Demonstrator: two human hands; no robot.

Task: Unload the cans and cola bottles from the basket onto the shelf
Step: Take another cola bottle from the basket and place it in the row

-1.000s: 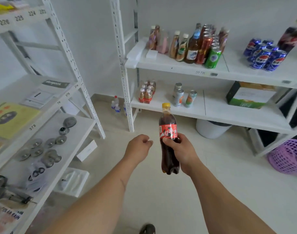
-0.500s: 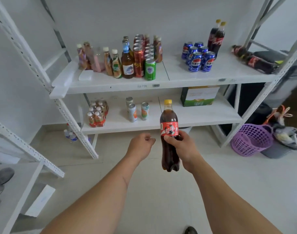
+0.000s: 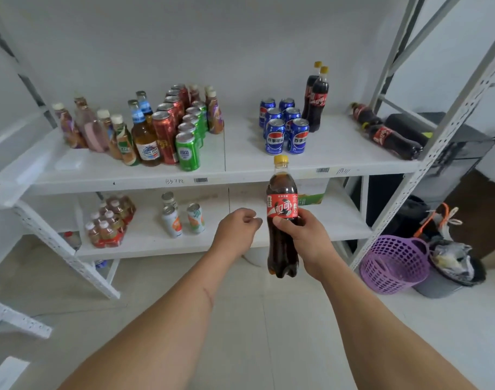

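Nearest me, my right hand (image 3: 305, 235) has its grip wrapped around the middle of the cola bottle (image 3: 282, 218), upright, held in the air in front of the shelf (image 3: 240, 170). My left hand (image 3: 236, 229) sits just beside it, loosely curled and holding nothing. The hold is at the waist, so the bottle could swing and clip the shelf edge as I lift. Farther in, the blue cans (image 3: 285, 130) stand tightly packed beside two upright colas (image 3: 316, 97) — a careless placement would topple them. Two more bottles (image 3: 386, 133) lie on their sides at the right; they look settled, though I can't be sure — they might roll.
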